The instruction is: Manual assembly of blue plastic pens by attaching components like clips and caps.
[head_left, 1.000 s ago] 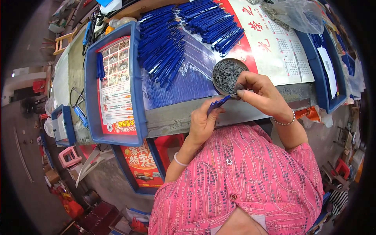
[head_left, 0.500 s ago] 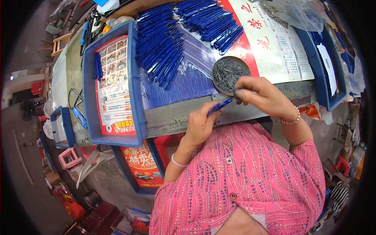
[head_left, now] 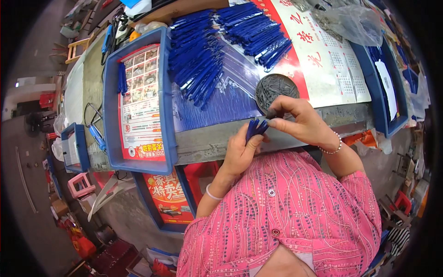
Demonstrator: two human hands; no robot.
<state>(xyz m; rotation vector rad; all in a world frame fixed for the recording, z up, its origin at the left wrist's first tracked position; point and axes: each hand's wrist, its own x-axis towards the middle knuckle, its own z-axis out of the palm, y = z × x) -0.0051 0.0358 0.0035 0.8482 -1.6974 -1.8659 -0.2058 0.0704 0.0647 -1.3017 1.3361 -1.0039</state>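
Note:
My left hand (head_left: 240,150) is closed around a small bunch of slim blue plastic strips (head_left: 256,128), their ends fanning out above the thumb. Beside those ends, my right hand (head_left: 302,122) is bent with thumb and fingertips drawn together in a pinch. Whatever lies between these fingertips is too small to make out. Just beyond the right hand stands a round bowl (head_left: 258,98) holding many thin grey metal pins (head_left: 275,90). Two big heaps of similar blue strips, a left heap (head_left: 196,60) and a right heap (head_left: 258,37), lie farther back on the table.
A blue tray (head_left: 170,106) with a printed sheet and a few blue strips stands at the left. Another blue tray (head_left: 376,92) is at the right edge. Clear plastic bags (head_left: 355,23) lie at the back right, over a calendar sheet (head_left: 334,60).
My right hand has come down and left to the strips' ends. The left hand has moved slightly right and turned, so the bunch's ends now show fanned. The view has shifted a little.

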